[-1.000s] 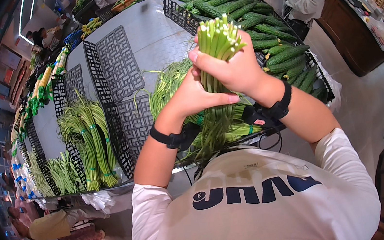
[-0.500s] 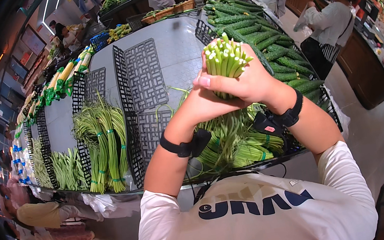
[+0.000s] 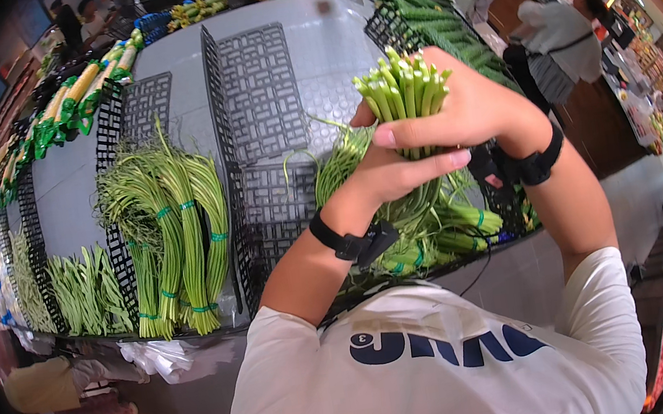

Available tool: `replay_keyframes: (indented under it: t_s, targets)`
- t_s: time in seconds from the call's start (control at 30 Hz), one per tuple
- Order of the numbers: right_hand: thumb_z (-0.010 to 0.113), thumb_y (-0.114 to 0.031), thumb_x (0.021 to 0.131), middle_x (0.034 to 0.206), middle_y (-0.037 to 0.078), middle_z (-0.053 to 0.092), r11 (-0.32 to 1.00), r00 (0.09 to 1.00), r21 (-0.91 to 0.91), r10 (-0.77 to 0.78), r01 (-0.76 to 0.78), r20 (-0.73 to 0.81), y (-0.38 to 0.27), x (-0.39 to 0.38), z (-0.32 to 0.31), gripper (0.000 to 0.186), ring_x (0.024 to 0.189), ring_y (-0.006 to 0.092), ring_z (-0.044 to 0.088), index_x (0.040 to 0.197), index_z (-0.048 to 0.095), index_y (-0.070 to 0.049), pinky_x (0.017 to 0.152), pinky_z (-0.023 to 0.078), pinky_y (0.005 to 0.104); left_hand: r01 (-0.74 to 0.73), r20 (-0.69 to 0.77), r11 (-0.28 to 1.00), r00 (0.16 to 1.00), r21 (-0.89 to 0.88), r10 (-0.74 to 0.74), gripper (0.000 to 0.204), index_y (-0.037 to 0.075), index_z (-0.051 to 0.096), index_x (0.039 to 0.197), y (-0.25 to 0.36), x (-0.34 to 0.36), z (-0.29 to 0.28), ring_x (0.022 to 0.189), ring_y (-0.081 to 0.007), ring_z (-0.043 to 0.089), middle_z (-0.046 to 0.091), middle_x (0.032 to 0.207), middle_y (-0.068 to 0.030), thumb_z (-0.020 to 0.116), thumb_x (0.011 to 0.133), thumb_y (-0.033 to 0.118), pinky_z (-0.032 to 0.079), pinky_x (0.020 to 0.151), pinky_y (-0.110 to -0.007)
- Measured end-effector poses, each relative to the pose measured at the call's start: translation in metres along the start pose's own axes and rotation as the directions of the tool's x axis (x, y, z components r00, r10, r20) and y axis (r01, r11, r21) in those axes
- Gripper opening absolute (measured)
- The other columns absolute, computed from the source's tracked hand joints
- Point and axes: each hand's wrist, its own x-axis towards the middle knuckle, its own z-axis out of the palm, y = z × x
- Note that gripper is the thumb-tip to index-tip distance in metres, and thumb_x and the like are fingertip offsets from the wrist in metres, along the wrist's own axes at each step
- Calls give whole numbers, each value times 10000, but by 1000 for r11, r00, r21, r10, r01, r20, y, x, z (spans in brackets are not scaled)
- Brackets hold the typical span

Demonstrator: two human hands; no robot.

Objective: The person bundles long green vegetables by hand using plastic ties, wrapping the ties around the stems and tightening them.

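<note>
Both hands are closed round one bunch of garlic scapes point(image 3: 407, 95), raised above the display with its pale cut ends up. My right hand point(image 3: 474, 106) wraps the upper part of the stems, its thumb across the front. Just below, my left hand point(image 3: 403, 176) grips the same bunch, its thumb pointing right. The thin, curly ends of the stems hang beneath the hands, partly hidden by them. Under them lie more garlic scape bundles point(image 3: 461, 223) tied with green bands. Another pile of banded garlic scapes point(image 3: 183, 236) rests left of a black divider.
Upright black plastic dividers point(image 3: 224, 154) split the display. Cucumbers point(image 3: 432, 19) lie at the far right, flat green beans point(image 3: 89, 292) at the near left, and packaged corn point(image 3: 78, 94) behind them. A person point(image 3: 558, 39) stands beyond the display's right side.
The bunch stands more upright than before. My left hand shows lower on the stems, its thumb now stretched across under my right hand. The whole view has shifted slightly.
</note>
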Motion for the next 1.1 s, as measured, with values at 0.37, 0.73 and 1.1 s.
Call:
replay_keyframes:
  t_s: [0.37, 0.73, 1.1]
  targets:
    - [901, -187, 806, 909, -4, 700, 933, 819, -243, 85, -266, -568, 16, 1, 80, 395, 836, 54, 620, 1059, 653, -10, 766, 537, 257, -133, -135, 881, 967, 454, 215, 583, 37, 541, 1375, -55, -21, -23, 1248, -269, 587, 608, 1330, -130, 747, 830, 46, 477, 1043, -404]
    - [875, -234, 809, 910, 71, 735, 998, 931, -39, -68, 58, -359, 26, -16, 60, 380, 801, 132, 671, 1037, 695, 11, 745, 556, 301, 5, -232, 990, 972, 139, 27, 519, -10, 606, 1247, -11, -42, -11, 1030, -182, 688, 712, 1143, -101, 815, 772, 1, 564, 884, -347]
    - [844, -420, 828, 952, 196, 716, 954, 941, 8, -294, 299, -171, -3, -16, 72, 578, 931, 305, 712, 1094, 632, 48, 829, 560, 401, 75, -470, 928, 875, 364, 114, 144, -19, 707, 1007, 3, -84, -3, 868, -190, 703, 736, 902, -93, 709, 869, 24, 555, 770, -320]
